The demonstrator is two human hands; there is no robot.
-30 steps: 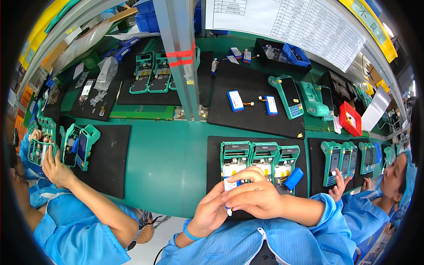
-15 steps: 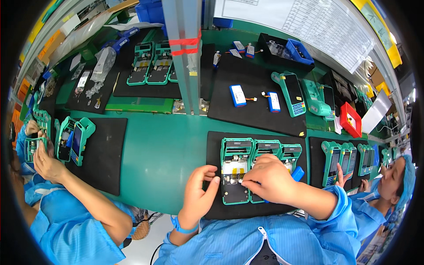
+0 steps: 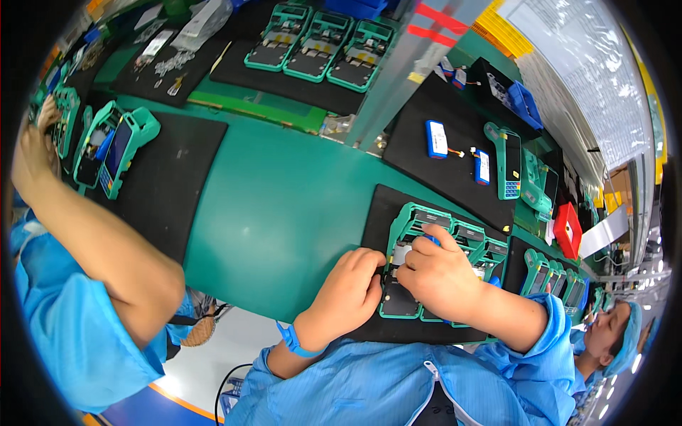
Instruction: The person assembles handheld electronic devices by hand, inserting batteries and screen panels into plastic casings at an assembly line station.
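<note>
Three green card-terminal housings stand side by side on a black mat, their insides facing up. My right hand (image 3: 444, 280) is over the leftmost housing (image 3: 399, 302), with thumb and fingers bent together above its middle. A bit of blue (image 3: 431, 240) shows by its fingertips; what they pinch is hidden. My left hand (image 3: 348, 287) is at that housing's left edge, fingers curled and thumb close to the rim. The middle housing (image 3: 469, 233) and the right one (image 3: 495, 248) are partly covered by my right hand and forearm. Another blue piece (image 3: 495, 282) shows beside my right wrist.
Two blue battery packs (image 3: 437, 138) (image 3: 482, 167) with leads lie on the far mat, near an upright terminal (image 3: 506, 160). A metal post (image 3: 398, 78) rises behind. A red bin (image 3: 567, 231) stands at right. A co-worker's arm (image 3: 99, 234) reaches in at left; another person sits at right.
My view has turned and shifted. My left hand has come in from apart to the leftmost housing's edge, its fingers curling. My right hand has moved up toward that housing's middle.
</note>
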